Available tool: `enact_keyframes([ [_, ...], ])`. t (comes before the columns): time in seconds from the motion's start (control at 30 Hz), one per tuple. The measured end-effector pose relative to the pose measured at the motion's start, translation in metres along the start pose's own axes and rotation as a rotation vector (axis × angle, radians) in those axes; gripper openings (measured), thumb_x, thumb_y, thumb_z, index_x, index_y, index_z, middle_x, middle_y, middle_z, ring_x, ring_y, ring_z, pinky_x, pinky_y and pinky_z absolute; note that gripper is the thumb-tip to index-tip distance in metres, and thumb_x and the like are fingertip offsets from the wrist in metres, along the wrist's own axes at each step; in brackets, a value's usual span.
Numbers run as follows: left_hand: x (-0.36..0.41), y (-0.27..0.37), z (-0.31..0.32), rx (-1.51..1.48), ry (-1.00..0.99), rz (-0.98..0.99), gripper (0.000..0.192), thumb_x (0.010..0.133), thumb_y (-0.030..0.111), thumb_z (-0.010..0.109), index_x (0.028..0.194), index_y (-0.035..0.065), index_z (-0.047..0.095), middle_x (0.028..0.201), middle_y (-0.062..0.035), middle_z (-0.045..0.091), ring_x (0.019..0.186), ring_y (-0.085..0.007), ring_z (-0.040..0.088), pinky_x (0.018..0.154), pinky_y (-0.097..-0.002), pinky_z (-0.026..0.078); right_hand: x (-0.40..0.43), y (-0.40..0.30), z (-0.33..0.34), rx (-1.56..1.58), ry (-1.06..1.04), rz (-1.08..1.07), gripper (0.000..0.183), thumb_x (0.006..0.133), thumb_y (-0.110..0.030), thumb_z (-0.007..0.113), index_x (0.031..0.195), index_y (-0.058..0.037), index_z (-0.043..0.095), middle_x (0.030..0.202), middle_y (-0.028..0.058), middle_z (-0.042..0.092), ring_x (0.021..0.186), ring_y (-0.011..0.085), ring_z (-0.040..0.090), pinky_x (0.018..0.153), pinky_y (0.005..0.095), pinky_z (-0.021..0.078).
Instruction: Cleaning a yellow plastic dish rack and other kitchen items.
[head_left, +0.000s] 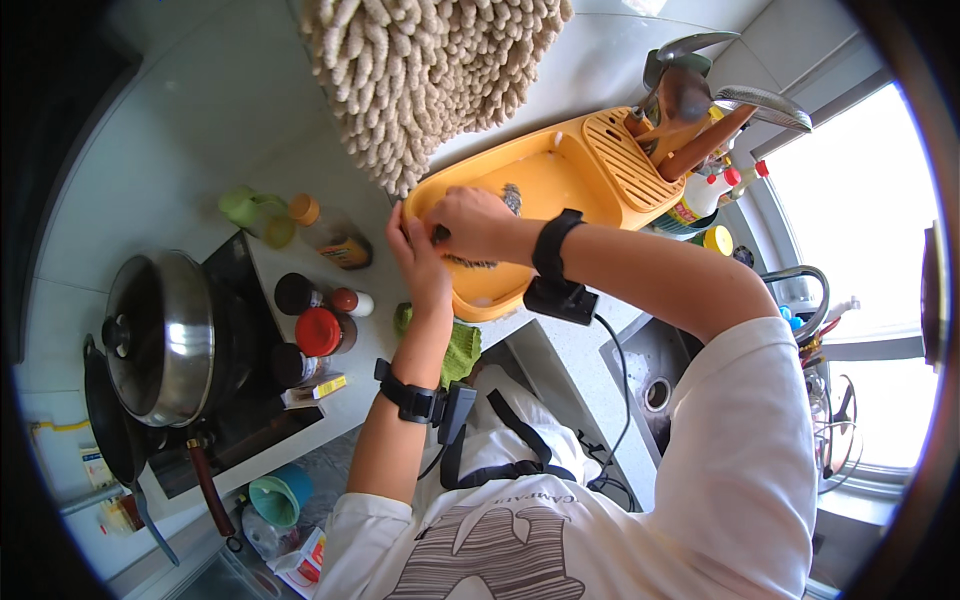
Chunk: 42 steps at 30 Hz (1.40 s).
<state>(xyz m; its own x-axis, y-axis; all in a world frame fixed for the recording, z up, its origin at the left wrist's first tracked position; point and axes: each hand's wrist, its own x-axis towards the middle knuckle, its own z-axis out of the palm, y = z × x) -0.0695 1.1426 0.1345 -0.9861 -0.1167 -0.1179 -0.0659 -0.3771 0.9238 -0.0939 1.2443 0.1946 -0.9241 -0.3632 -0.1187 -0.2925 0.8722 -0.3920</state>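
Observation:
A yellow-orange plastic drainer tray (555, 184) lies on the counter before me. My left hand (421, 266) grips its left end, with fingers along the outer wall. Inside that same end is my right hand (476, 221), fingers curled and pointing down. Something small and dark (441, 233) shows at the right fingertips; whether they hold it is hidden. Grey textured material (511, 197) shows beyond the right hand, and a strip of it (472, 262) on the near side. I cannot tell whether these are one piece. Both wrists wear black straps with small devices.
A shaggy beige mat (442, 67) hangs behind the tray. Utensils (682, 97) stand in its right end. Jars (319, 331) and a lidded pan (169, 337) are on the left. A green cloth (459, 352) hangs at the counter edge; a sink (656, 375) lies right.

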Motion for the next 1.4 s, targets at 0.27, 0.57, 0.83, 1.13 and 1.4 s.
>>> enact_keyframes([
  [0.27,0.012,-0.012,-0.003,0.387,0.078,0.135,0.039,0.1,0.023,0.034,0.13,-0.0011,0.036,0.125,-0.0193,0.045,0.112,-0.0285,0.047,0.097,-0.0353,0.036,-0.033,0.048,-0.026,-0.094,-0.558,-0.518,0.006,0.066,-0.016,0.066,0.071,-0.0156,0.069,0.078,0.0048,0.063,0.088,0.0256,0.057,0.068,0.0369,0.0478],
  [0.57,0.006,0.002,-0.001,0.274,0.124,0.029,0.038,0.099,0.022,0.036,0.129,-0.0011,0.036,0.124,-0.0199,0.048,0.112,-0.0277,0.048,0.097,-0.0347,0.035,-0.024,0.021,-0.007,0.004,-0.38,-0.672,0.006,0.068,-0.016,0.065,0.063,-0.0137,0.063,0.071,0.0052,0.06,0.073,0.0269,0.058,0.068,0.036,0.0451],
  [0.83,0.005,0.002,0.002,0.287,0.093,0.092,0.036,0.099,0.021,0.036,0.128,-0.0004,0.038,0.123,-0.0173,0.049,0.111,-0.025,0.049,0.096,-0.0335,0.036,-0.029,0.027,-0.016,-0.103,-0.354,-0.793,0.01,0.068,-0.018,0.066,0.061,-0.0146,0.06,0.072,-0.0047,0.057,0.083,0.0202,0.055,0.072,0.0335,0.044],
  [1.13,0.002,0.007,0.001,0.202,0.095,-0.001,0.037,0.099,0.023,0.036,0.13,0.0018,0.04,0.127,-0.0137,0.048,0.113,-0.0213,0.048,0.097,-0.0318,0.036,-0.035,0.049,-0.024,-0.208,-0.396,-0.838,0.009,0.07,-0.018,0.065,0.062,-0.015,0.062,0.072,0.0001,0.057,0.083,0.0202,0.055,0.069,0.0354,0.0444],
  [1.4,0.001,0.008,-0.001,0.078,0.105,-0.072,0.038,0.1,0.025,0.036,0.131,0.0054,0.039,0.129,-0.0122,0.047,0.116,-0.0215,0.046,0.098,-0.0317,0.035,-0.031,-0.004,-0.005,-0.026,-0.366,-0.18,0.01,0.067,-0.014,0.064,0.074,-0.0177,0.07,0.073,0.0072,0.062,0.076,0.0277,0.061,0.065,0.0377,0.0477],
])
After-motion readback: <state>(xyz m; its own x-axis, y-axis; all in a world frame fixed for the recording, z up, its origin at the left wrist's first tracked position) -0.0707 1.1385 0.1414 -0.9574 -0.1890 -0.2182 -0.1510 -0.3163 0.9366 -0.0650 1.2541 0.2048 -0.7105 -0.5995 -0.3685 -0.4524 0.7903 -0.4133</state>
